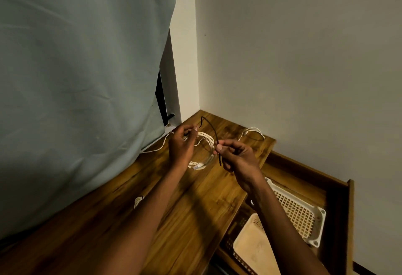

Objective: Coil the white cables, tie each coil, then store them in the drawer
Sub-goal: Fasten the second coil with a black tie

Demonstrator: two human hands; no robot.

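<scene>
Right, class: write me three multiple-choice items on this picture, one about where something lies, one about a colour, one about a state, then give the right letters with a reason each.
1. Where does the white cable coil lie?
A. in the drawer
B. on the wooden tabletop
C. on the floor

2. What colour is the tie held between the left hand and the right hand?
A. dark
B. white
C. red

3. What state is the drawer in?
A. shut
B. taken out
C. open

Answers: 1 B, the coil rests on the wood under the hands. 2 A, the strand is near black against the wood. 3 C, it is pulled out, with a white perforated basket showing inside.
</scene>
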